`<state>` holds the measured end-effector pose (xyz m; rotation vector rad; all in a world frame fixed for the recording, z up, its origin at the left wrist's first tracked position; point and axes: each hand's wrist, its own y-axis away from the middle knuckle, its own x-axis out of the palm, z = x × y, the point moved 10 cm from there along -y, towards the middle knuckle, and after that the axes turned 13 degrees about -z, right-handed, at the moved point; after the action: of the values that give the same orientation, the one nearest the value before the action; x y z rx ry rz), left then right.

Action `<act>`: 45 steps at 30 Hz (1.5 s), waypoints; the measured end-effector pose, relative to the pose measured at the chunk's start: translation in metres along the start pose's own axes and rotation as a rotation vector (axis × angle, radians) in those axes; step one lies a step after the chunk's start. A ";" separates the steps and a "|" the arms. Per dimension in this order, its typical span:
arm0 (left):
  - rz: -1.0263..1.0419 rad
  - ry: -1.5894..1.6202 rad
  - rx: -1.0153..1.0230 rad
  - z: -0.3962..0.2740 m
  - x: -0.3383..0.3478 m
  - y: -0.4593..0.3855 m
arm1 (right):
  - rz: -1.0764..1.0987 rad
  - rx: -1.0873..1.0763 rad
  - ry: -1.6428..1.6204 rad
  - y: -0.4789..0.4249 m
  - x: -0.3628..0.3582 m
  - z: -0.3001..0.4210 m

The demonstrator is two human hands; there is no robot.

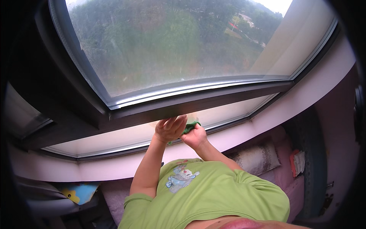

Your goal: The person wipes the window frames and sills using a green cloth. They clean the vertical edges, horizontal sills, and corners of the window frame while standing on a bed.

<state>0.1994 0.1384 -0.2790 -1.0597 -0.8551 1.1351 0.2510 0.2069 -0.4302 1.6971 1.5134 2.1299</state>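
Observation:
Both hands are raised at the dark crossbar (183,107) of a window frame, near the middle of the view. My left hand (170,128) has its fingers stretched up to the bar's lower edge; whether it also grips cloth is hidden. Just to its right, my right hand (195,136) is closed on a green cloth (190,127), which shows between the hands. A small green bit also shows below the left hand. Above the bar is a large window pane (160,51) with smudges and specks; below it lies a lower pane (231,112), partly behind the hands.
A pale pinkish sill (114,168) runs below the lower pane. At right are a patterned pillow (256,157) and a pink padded surface (294,191). A blue and yellow item (80,192) lies at lower left. A thick dark upright (68,83) stands left of the large pane.

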 end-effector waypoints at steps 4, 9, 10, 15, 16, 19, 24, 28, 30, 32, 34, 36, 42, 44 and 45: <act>0.015 0.081 -0.035 0.004 -0.001 -0.005 | 0.142 0.052 0.033 0.038 0.032 -0.007; 0.151 0.275 -0.211 0.015 -0.004 -0.008 | 0.501 0.103 0.084 0.064 0.053 -0.006; 0.176 0.318 -0.259 0.017 -0.005 -0.008 | 0.391 0.081 0.075 0.067 0.054 -0.005; 0.151 0.440 -0.454 0.019 -0.014 -0.012 | 0.522 0.051 0.133 0.090 0.077 -0.008; 0.145 0.438 -0.477 0.017 -0.014 -0.010 | 0.538 0.053 0.140 0.090 0.075 -0.008; 0.175 0.389 -0.473 0.012 -0.017 -0.006 | 0.550 0.047 0.150 0.084 0.065 -0.002; 0.157 0.444 -0.402 -0.010 -0.025 -0.013 | 0.330 -0.010 0.071 0.039 0.030 0.014; 0.200 0.609 -0.348 -0.031 -0.026 -0.016 | 0.257 -0.047 0.193 0.027 0.025 0.013; 0.215 0.665 -0.417 -0.030 -0.028 -0.004 | 0.290 -0.123 0.295 0.034 0.034 0.004; 0.188 0.614 -0.506 -0.020 -0.031 0.001 | 0.417 -0.207 0.453 0.048 0.048 -0.008; 0.198 0.577 -0.596 -0.009 -0.031 0.011 | 0.418 -0.448 0.731 0.068 0.059 -0.022; 0.196 0.546 -0.758 -0.002 -0.030 0.034 | 0.459 -0.769 1.023 0.068 0.054 -0.032; -0.228 1.168 -1.948 0.003 -0.012 0.124 | 0.672 -1.292 1.918 0.082 0.051 -0.080; -0.204 1.177 -1.965 -0.005 0.000 0.161 | 0.781 -1.441 1.980 0.106 0.060 -0.092; 0.038 0.714 -1.590 0.003 -0.006 0.183 | 0.849 -1.507 2.040 0.115 0.061 -0.098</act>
<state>0.1444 0.1478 -0.4529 -2.5297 -1.0690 -0.2138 0.2105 0.1157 -0.3013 -0.9135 -1.6124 3.1894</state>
